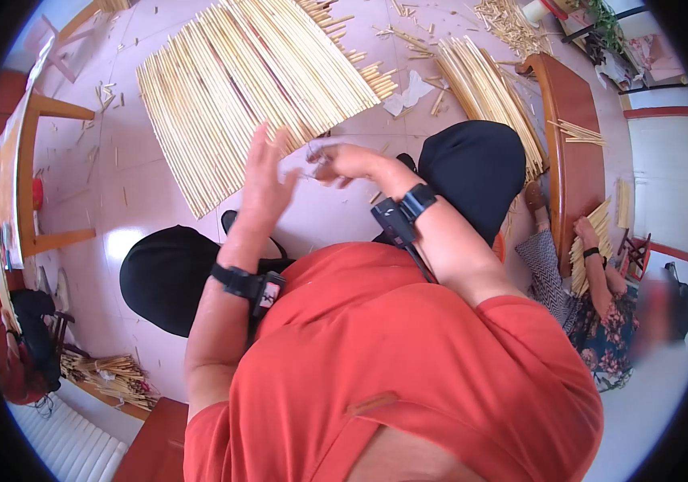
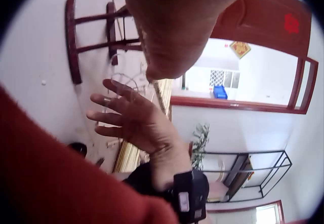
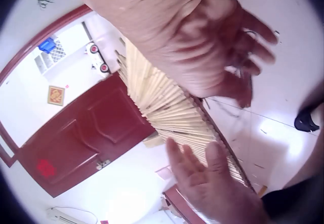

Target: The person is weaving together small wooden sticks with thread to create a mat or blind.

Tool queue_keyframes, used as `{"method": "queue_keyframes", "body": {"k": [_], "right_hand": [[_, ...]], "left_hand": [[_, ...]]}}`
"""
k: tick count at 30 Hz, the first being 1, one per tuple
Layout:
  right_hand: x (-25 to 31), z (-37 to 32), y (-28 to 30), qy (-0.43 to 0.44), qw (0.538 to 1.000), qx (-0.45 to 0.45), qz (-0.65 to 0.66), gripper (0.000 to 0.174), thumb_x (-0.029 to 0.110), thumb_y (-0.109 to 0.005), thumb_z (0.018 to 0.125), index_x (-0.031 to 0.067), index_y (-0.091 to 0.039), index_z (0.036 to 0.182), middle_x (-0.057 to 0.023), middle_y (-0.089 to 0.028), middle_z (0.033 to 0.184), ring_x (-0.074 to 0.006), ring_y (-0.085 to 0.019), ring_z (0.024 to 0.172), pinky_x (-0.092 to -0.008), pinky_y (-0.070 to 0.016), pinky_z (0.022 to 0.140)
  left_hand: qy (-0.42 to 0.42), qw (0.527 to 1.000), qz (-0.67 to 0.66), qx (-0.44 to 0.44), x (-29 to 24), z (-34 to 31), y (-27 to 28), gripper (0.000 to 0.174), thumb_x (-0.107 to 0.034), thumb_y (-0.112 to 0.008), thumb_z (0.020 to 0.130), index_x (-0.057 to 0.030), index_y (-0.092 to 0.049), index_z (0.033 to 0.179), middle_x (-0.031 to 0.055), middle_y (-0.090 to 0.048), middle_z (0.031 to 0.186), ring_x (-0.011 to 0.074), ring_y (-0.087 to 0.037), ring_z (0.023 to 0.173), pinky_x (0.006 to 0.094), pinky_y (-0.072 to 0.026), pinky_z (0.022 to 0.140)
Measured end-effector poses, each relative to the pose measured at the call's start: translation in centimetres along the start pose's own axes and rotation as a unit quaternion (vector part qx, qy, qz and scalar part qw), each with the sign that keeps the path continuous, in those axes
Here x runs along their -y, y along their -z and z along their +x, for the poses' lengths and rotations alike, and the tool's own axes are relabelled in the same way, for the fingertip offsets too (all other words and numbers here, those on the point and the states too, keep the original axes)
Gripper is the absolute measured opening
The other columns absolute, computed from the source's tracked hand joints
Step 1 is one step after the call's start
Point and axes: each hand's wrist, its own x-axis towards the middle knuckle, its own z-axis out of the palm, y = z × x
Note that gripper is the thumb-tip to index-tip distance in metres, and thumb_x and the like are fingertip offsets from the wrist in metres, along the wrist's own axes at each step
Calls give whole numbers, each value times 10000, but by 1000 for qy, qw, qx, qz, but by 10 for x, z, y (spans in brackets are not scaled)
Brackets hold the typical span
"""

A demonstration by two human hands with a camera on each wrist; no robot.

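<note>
A large mat of pale straight sticks (image 1: 240, 88) lies before the person, its near edge just beyond both hands. My left hand (image 1: 268, 181) is raised near that edge, fingers extended and thumb apart. It shows with nothing in it in the right wrist view, where the left hand (image 3: 212, 183) overlaps the mat (image 3: 172, 107). Beside it, my right hand (image 1: 350, 164) has partly bent fingers and holds a thin, shiny line. Faint loops of this thin line (image 2: 121, 77) hang about the right hand (image 2: 142, 120) in the left wrist view.
A bundle of sticks (image 1: 480, 96) lies right of the mat, beside a brown wooden bench (image 1: 561, 120). Stick offcuts (image 1: 416, 44) litter the tiled floor. A wooden table (image 1: 31, 177) stands left. Another person (image 1: 601, 297) sits at right with sticks.
</note>
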Motion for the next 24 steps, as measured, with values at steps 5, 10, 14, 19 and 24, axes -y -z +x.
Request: {"method": "queue_keyframes", "body": {"k": [5, 10, 14, 19, 24], "right_hand": [[-25, -30, 22, -171, 893, -115, -401, 293, 145, -557, 814, 63, -691, 1062, -175, -649, 1117, -329, -639, 1010, -427, -513, 824], [6, -78, 61, -118, 912, -147, -364, 377, 226, -620, 814, 56, -645, 1150, -171, -654, 1119, -319, -626, 1041, -390, -496, 871], [25, -111, 75, -23, 952, -186, -242, 520, 326, -695, 778, 57, -602, 1213, -172, -661, 1114, -291, -622, 1057, -363, -474, 904], [30, -116, 73, 52, 964, -220, -139, 451, 311, -699, 786, 56, -642, 1153, -178, -681, 1029, -258, -660, 956, -344, -499, 834], [27, -76, 52, 207, 871, -410, -173, 224, 116, -653, 832, 25, -667, 1036, -85, -690, 898, -264, -662, 811, -347, -517, 726]], "left_hand": [[-146, 969, 107, 169, -33, -12, -7, 476, -157, -723, 771, -61, -579, 1214, 188, -493, 1340, 371, -428, 1275, 432, -333, 1072], [149, 883, -194, 401, -20, -13, -9, 330, -253, -648, 841, -13, -650, 1067, 158, -693, 893, 295, -667, 879, 339, -512, 804], [327, 841, -221, 371, -23, 11, -22, 313, -305, -622, 881, -18, -646, 1004, 124, -694, 909, 210, -668, 834, 328, -521, 756], [472, 644, -577, 176, -29, 22, -52, 270, -285, -594, 925, -52, -573, 1060, 115, -661, 989, 231, -654, 897, 364, -534, 797], [442, 561, -699, -30, -29, 33, -83, 255, -229, -563, 946, -38, -539, 1113, 138, -622, 1074, 270, -627, 985, 408, -533, 839]]}}
